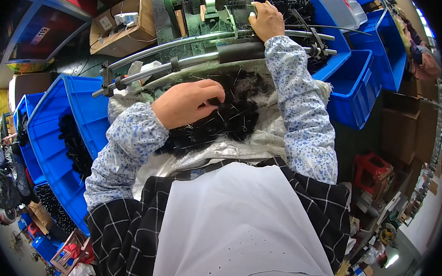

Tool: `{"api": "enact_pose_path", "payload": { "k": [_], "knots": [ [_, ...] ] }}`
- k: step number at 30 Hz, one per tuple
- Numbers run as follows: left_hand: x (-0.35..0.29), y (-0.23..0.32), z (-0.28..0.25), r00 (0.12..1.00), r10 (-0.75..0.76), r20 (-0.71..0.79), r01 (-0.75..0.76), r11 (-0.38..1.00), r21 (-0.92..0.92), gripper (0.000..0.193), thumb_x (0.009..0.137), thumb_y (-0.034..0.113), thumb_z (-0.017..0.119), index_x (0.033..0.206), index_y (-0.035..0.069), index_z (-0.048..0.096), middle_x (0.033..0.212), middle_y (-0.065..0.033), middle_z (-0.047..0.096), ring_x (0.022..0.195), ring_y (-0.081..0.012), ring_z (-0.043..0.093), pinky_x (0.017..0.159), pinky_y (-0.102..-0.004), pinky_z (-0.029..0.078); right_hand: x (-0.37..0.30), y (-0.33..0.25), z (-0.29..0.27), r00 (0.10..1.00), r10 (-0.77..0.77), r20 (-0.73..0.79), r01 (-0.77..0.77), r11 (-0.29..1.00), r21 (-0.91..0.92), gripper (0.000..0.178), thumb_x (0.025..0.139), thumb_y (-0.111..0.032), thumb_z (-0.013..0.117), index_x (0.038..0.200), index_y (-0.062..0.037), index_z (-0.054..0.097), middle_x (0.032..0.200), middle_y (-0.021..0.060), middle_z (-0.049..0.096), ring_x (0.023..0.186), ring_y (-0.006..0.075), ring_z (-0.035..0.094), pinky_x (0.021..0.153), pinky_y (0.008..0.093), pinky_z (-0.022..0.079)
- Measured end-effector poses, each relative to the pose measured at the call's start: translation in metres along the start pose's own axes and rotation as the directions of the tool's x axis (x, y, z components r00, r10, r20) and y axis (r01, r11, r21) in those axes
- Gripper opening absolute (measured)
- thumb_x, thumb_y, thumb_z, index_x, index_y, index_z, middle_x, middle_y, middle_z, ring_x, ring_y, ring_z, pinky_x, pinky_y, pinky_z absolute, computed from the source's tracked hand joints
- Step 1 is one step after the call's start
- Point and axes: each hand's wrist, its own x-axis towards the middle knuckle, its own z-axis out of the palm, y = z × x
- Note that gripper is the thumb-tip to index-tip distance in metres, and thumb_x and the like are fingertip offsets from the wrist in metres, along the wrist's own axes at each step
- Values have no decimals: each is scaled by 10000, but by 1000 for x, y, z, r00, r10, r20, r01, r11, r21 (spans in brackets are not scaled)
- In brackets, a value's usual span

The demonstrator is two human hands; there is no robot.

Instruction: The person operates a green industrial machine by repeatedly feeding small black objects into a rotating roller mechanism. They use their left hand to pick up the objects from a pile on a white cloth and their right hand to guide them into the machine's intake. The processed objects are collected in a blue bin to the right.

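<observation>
My left hand (pixel 188 103) hovers over a pile of small black-bristled wire brushes (pixel 238 116) on a pale cloth sack (pixel 225 151) across my lap. Its fingers are curled together, and whatever they hold is hidden. Several brushes end in thin wire loops. Farther off, my right hand (pixel 268 21) is at the green machine (pixel 205 1), its fingers closed at the end of a thin, bristly wire brush (pixel 239 5) that lies level beside the machine's wheel. Blue-flowered sleeves cover both forearms.
Two metal rails (pixel 159 72) run crosswise between me and the machine. A blue bin (pixel 73 127) with black brushes stands at left; another blue bin (pixel 334 56) with a brush heap stands at far right. An open cardboard box (pixel 129 24) sits left of the machine.
</observation>
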Motion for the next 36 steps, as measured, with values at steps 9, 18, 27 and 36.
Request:
{"api": "enact_pose_path", "payload": {
  "k": [9, 18, 27, 36],
  "knots": [
    [1, 16, -18, 998, 8, -59, -14, 993, -119, 225, 766, 34, 647, 974, 37, 561, 953, -84, 570, 809, -200, 580, 710, -289, 503, 8, -74, 2, 999, -27, -25, 28, 999, 20, 136, 739, -197, 577, 803, -81, 609, 796, 71, 632, 770, 231, 622, 697, 369, 485],
    [-5, 5, -32, 971, 2, -240, -29, 994, -107, 233, 761, -12, 629, 979, 18, 552, 1006, -87, 582, 876, -182, 584, 769, -281, 494, 6, -36, -6, 999, 15, 35, -17, 998, 54, 196, 753, -221, 570, 894, -102, 636, 824, 102, 653, 771, 278, 641, 685, 386, 511],
    [21, -8, -31, 967, -39, -251, -1, 988, -155, 250, 792, 10, 620, 1030, 6, 541, 1012, -70, 596, 925, -150, 588, 852, -283, 482, 29, 33, -7, 968, 68, 242, -43, 993, -108, 264, 885, -218, 446, 1081, -247, 621, 1019, 62, 626, 904, 289, 623, 777, 434, 498],
    [53, -11, -10, 865, 2, -502, -63, 993, -103, 231, 799, 28, 636, 1014, 9, 553, 978, -56, 612, 847, -132, 609, 775, -263, 480, -7, -2, -92, 983, -130, 129, 87, 950, 298, 253, 896, -230, 505, 1077, -76, 594, 987, 128, 633, 862, 244, 632, 746, 372, 513]
  ]
}}
